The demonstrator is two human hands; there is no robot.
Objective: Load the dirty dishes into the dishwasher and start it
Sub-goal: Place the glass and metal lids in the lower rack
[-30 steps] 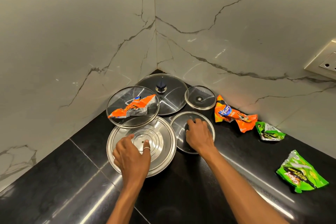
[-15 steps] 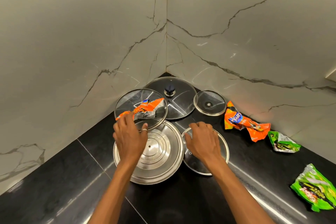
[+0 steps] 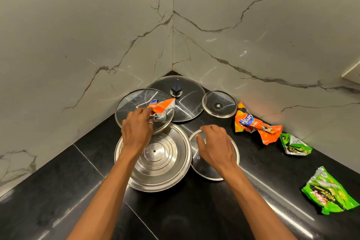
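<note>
Wrapper, orange and crumpled, is lying on the glass lid at the back left of the black surface; the left hand is pinching its near end, the right hand is resting spread and empty on the nearer small lid.

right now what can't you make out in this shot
- Head view: whether the left hand has pinched the orange wrapper; its own fingers hide the contact.
- Head view: the middle of the small glass lid, covered by the right hand.
- Head view: the pale fitting on the wall, cut off by the right edge.
- No dishwasher shows.
</note>
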